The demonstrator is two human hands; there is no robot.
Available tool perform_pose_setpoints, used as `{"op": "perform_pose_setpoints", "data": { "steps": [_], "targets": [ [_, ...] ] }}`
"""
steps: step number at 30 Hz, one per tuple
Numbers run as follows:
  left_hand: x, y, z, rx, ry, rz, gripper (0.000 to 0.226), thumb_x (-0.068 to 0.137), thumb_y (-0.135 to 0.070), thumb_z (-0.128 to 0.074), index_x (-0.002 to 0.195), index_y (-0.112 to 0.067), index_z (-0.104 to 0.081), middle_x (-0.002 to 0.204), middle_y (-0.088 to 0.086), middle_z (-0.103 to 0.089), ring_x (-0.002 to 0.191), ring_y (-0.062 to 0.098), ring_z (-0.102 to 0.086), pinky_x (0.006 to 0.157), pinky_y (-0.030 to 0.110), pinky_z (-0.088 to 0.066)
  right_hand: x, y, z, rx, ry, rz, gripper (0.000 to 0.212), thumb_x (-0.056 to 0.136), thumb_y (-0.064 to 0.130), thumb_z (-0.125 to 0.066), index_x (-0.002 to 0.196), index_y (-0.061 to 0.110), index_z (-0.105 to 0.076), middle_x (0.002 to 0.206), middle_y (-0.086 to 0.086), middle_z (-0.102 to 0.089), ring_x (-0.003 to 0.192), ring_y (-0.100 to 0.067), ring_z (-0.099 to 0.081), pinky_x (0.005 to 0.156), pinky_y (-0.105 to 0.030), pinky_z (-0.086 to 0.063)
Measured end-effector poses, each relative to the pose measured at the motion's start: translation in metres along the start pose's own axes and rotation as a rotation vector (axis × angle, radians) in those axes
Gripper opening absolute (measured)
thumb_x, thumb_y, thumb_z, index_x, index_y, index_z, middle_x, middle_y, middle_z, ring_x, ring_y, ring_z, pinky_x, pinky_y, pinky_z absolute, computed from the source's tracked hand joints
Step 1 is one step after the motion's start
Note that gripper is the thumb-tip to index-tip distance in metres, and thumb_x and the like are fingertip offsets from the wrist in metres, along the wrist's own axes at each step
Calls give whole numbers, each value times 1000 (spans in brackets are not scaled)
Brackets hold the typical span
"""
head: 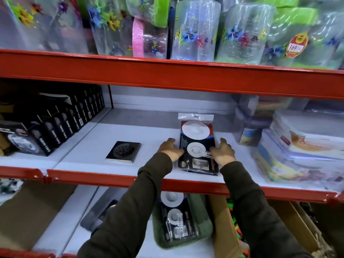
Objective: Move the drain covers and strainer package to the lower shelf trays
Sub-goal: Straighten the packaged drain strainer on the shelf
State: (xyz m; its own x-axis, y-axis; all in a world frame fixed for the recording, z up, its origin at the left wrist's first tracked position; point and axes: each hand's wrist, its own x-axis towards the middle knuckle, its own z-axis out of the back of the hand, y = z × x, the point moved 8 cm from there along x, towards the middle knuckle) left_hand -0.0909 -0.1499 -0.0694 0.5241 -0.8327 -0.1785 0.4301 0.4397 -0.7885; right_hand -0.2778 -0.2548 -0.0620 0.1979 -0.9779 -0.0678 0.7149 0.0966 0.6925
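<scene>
A strainer package, black card with white round strainers in a clear bag, lies on the white middle shelf. My left hand presses its left edge and my right hand its right edge, fingers curled around the sides. A square black drain cover lies flat on the same shelf, to the left of my hands. On the lower shelf a green tray holds another strainer package. A dark tray to its left is partly hidden by my left sleeve.
Black tape boxes stand in a row at the left of the middle shelf. Stacked clear plastic containers crowd its right side. Red shelf rails run above and below. Cardboard boxes sit on the lower shelf.
</scene>
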Motion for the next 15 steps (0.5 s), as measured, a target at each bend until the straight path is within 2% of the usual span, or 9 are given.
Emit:
{"op": "perform_pose_setpoints", "data": {
  "steps": [1, 4, 8, 12, 15],
  "targets": [
    [-1, -1, -2, 0, 7, -13, 51, 88, -24, -63, 136, -12, -53, 136, 11, -60, 126, 29, -56, 107, 30, -44, -2, -1, -3, 60, 39, -22, 52, 92, 16, -51, 141, 4, -39, 139, -24, -50, 129, -41, -47, 105, -41, -40],
    [-7, -3, -5, 24, -8, -43, 27, 90, -22, -59, 112, -9, -69, 119, 13, -71, 112, 32, -64, 98, 31, -51, -1, -6, -10, 134, 95, -32, 37, 89, 8, -49, 126, 1, -51, 125, -24, -62, 115, -39, -58, 96, -39, -47],
    [-16, 2, -5, 42, -3, -43, 26, 88, -23, -63, 108, -10, -71, 115, 12, -72, 109, 30, -65, 97, 30, -52, -14, -11, -9, 170, 124, -3, 32, 85, 5, -49, 116, 0, -56, 115, -23, -66, 106, -38, -62, 85, -37, -49],
    [-29, 5, -3, 71, -9, -60, 28, 85, -27, -65, 107, -11, -73, 113, 10, -73, 104, 28, -67, 92, 29, -54, -32, -17, -6, 206, 126, -8, 31, 87, 4, -49, 117, 1, -57, 114, -19, -66, 102, -33, -61, 74, -28, -47],
    [-35, 6, -4, 91, -16, -81, 30, 86, -31, -64, 110, -14, -72, 117, 8, -73, 107, 27, -66, 97, 32, -54, -35, -19, -5, 210, 105, 1, 31, 88, 5, -48, 118, 2, -56, 118, -21, -65, 109, -36, -61, 88, -35, -50]
  ]
}}
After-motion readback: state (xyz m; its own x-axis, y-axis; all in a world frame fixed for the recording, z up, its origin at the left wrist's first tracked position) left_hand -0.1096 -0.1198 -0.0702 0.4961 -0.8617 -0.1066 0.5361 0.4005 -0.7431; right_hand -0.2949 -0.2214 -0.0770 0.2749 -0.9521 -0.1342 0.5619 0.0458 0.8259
